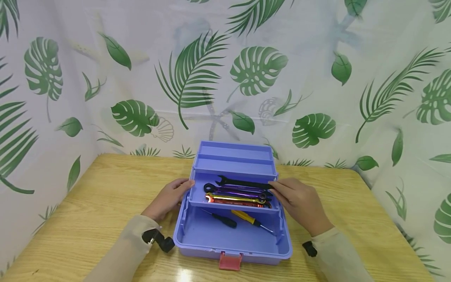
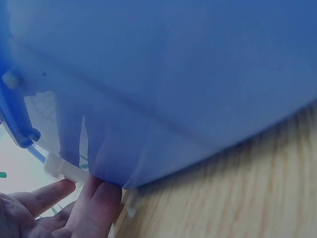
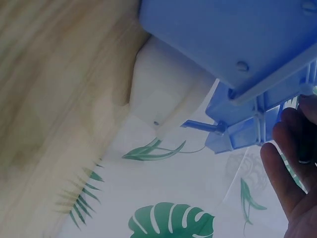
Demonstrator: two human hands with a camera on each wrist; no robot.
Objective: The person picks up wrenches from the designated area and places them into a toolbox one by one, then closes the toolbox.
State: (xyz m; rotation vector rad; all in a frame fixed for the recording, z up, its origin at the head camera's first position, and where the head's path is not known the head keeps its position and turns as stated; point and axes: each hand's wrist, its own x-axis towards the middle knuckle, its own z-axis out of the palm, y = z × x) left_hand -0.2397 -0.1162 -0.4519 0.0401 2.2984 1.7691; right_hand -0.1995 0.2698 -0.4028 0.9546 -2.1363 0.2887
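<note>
A blue-purple toolbox (image 1: 232,254) stands unfolded on the table, its stepped trays raised at the back. My left hand (image 1: 170,197) holds its left side, thumb at the tray's edge; in the left wrist view the fingers (image 2: 99,208) touch the box wall. At the right end of the middle tray (image 1: 199,182), my right hand (image 1: 299,201) pinches one end of a black wrench (image 1: 243,182). Below that wrench lie a purple wrench (image 1: 236,190), a gold wrench (image 1: 232,198) and a red wrench (image 1: 232,202). My right fingertips are partly cut off in the right wrist view.
A dark-handled screwdriver (image 1: 225,221) and a yellow-handled screwdriver (image 1: 243,216) lie in the lower compartment. A red latch (image 1: 230,261) hangs at the front. Behind the wooden table (image 1: 116,184) hangs a leaf-patterned curtain (image 1: 211,129).
</note>
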